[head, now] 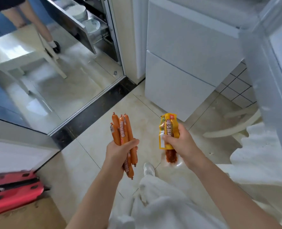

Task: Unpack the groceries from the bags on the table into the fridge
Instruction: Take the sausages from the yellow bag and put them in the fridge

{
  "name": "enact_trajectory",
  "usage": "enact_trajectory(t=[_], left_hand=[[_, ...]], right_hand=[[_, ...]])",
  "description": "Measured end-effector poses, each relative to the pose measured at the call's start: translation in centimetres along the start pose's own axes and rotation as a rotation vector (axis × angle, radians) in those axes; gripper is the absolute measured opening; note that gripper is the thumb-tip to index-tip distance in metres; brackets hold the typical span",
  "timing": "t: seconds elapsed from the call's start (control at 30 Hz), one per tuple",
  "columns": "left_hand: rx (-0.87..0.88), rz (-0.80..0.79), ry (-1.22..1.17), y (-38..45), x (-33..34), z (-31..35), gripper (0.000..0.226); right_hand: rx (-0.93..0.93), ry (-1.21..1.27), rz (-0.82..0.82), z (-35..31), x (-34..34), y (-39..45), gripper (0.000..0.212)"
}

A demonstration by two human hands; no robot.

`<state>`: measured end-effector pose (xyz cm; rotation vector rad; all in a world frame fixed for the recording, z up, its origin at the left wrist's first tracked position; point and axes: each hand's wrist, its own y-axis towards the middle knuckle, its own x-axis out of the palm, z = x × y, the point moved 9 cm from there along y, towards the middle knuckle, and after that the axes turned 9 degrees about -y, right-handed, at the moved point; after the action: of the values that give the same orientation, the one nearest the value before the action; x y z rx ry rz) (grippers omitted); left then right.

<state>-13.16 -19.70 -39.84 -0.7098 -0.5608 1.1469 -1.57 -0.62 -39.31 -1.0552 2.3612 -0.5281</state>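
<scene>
Left hand [120,152], lower centre of frame, was clamped around a bundle of sausages [123,129]. Orange casings, each stick pinched to a small knot at the tip; one carried a printed label strip with red and white lettering, too blurred to read. At least four sticks counted above the fist; further ends stuck out below it. Long axis ran near vertical in the frame, tilted slightly left at the top, the upper ends pointing toward the dark threshold strip [94,113] on the floor.

Right hand [180,138], just right of centre, was closed on a yellow packet [167,129]. Glossy yellow plastic with dark characters down the front, a white patch along its left edge, and a clear lower section showing reddish-brown contents. Long axis also near vertical; printed top end pointed up-frame toward the fridge [186,47], clear end hung below the wrist. The packet was creased where the fingers [169,138] pressed it.

Both items were held in the air over pale floor tiles [87,146], well apart from each other. Fridge stood at upper right, white, with two closed drawer fronts stacked; its open door [272,71] ran down the right edge. White shoe [149,169] visible between the forearms. Red suitcase [9,190] at lower left. Another person's legs [36,19] at upper left, beside a white stool [21,52].
</scene>
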Motion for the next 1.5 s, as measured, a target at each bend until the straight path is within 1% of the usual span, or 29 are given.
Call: enact_trajectory(t=[0.2,0.3,0.43,0.5,0.6,0.73,0.83,1.0,1.13,1.2,1.33,1.5], left_hand=[[0.013,-0.092,-0.010,4.9,5.8,8.3,0.027],[0.029,-0.157,0.041,7.6,8.3,11.9,0.041],[0.057,-0.223,0.061,10.7,11.3,16.5,0.018],[0.070,-0.263,0.083,12.5,12.8,18.9,0.016],[0.067,-0.322,0.143,15.6,14.7,22.4,0.024],[0.071,-0.453,0.242,19.1,17.8,27.2,0.046],[0.076,-0.544,0.281,20.9,20.6,30.6,0.038],[0.087,-0.654,0.304,21.9,26.2,35.3,0.033],[0.102,-0.735,0.355,21.4,31.2,38.1,0.016],[0.146,-0.759,0.369,20.9,33.4,39.5,0.010],[0.254,-0.839,0.370,19.7,39.2,42.9,0.007],[0.415,-0.848,0.329,18.4,45.9,47.6,0.013]], right_hand=[[-0.045,0.009,0.105,-6.7,-2.7,7.2,0.036],[-0.058,0.041,0.132,-9.7,-3.4,10.0,0.032],[-0.058,0.050,0.174,-13.1,-4.0,13.0,0.026],[-0.067,0.042,0.211,-15.1,-4.3,14.4,0.024],[-0.072,0.053,0.278,-18.0,-4.8,16.7,0.023],[-0.077,0.147,0.361,-21.8,-5.2,19.5,0.020],[-0.064,0.184,0.430,-24.0,-5.7,21.1,0.019],[-0.058,0.225,0.574,-26.7,-8.3,22.6,0.017],[-0.073,0.228,0.668,-29.1,-11.9,23.6,0.020],[-0.099,0.213,0.693,-30.5,-13.6,24.0,0.021],[-0.187,0.182,0.762,-34.1,-18.5,25.8,0.024],[-0.301,0.125,0.846,-39.0,-24.8,28.3,0.027]])
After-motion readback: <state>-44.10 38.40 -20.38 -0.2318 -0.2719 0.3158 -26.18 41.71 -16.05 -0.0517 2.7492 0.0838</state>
